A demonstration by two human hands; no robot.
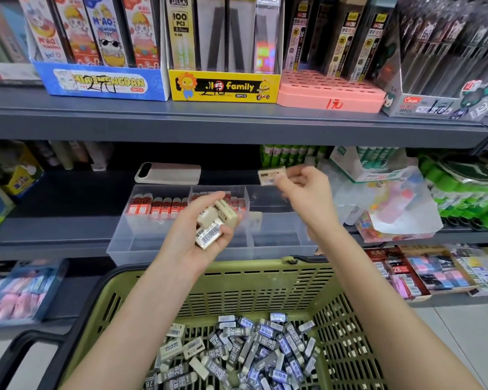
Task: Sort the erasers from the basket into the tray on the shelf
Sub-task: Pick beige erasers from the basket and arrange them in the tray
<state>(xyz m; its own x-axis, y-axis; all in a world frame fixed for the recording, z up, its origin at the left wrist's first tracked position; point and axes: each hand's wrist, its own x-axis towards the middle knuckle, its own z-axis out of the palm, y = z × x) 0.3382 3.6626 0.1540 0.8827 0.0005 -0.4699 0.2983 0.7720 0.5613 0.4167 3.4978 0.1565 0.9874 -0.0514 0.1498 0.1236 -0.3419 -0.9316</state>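
Left hand (193,246) grips three cream erasers (209,220); right hand (307,187) pinches one eraser (271,175). Pile (251,356) in basket (237,273) marked "2B"; yellow box (223,87) reads "family".

Grey metal shelving, two levels. Upper shelf (237,119) carries a blue display box (102,83), a yellow display box (223,85), a pink perforated tray (330,94) and a grey display box (423,105), side by side. Middle shelf (54,235): clear divided tray (181,253) at the front edge, white flat device (168,173) just behind it, green glue sticks (462,198) on the right.
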